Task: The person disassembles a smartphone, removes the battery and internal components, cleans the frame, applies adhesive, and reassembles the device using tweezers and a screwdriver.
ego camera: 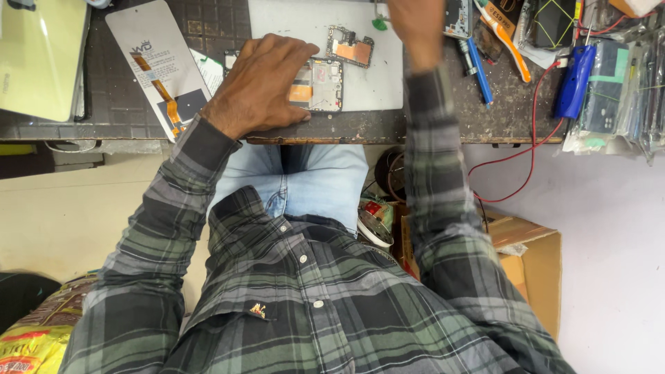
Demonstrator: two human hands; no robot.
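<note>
Head view, left hand: my left hand [267, 83] lies flat, fingers spread and pressing down on the opened phone body [320, 84], closed on nothing.
Head view, right hand: my right hand [415, 28] is raised over the far edge of the grey mat [374, 83]; its fingers run out of the top of the picture, so I cannot tell whether they are apart or pinched on something.
Where the phone body lies: on the grey mat at the near edge of the table [499, 111], partly under my left fingers, its long axis running left to right.
Nearest hand: the left, touching it; the right hangs beyond it and to the right, apart.
Beside it: a small circuit board [350, 47] lies just beyond the phone body, between my two hands.
Further off: a white back panel with a flex strip [156, 62] to my left, a blue-handled tool [479, 69] and red wire [533, 138] to my right.
</note>
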